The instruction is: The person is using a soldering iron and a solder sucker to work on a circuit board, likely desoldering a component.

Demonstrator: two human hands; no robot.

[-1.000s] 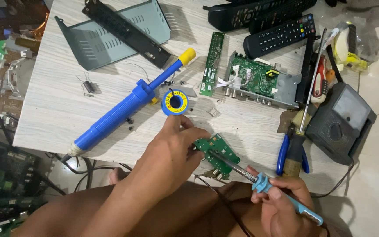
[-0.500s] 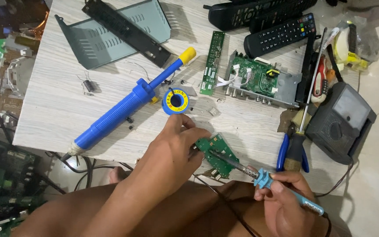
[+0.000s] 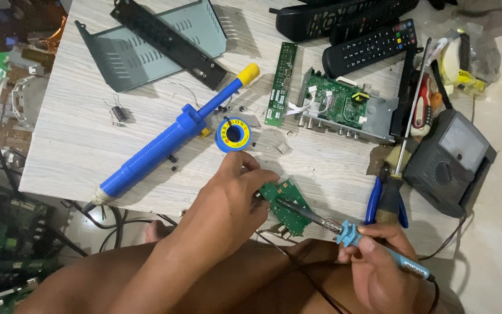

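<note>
Right hand (image 3: 379, 264) closed around blue soldering iron (image 3: 344, 229), tip resting on small green circuit board (image 3: 286, 204). Left hand (image 3: 233, 195) curled over board's near-left edge, pinning it at table (image 3: 76, 139) edge; fingers partly folded, grip underneath hidden. Risk: fingertips close beside hot tip, burn likely if iron slips; board overhangs edge, could tip off. Just beyond left hand: solder spool (image 3: 232, 135), blue pump (image 3: 169, 139). Beside right hand: blue pliers (image 3: 386, 200). Farther: meter (image 3: 448, 163), remotes (image 3: 370, 47).

Both hands (image 3: 233, 195) (image 3: 379, 261) low, fingers curled closed.
</note>
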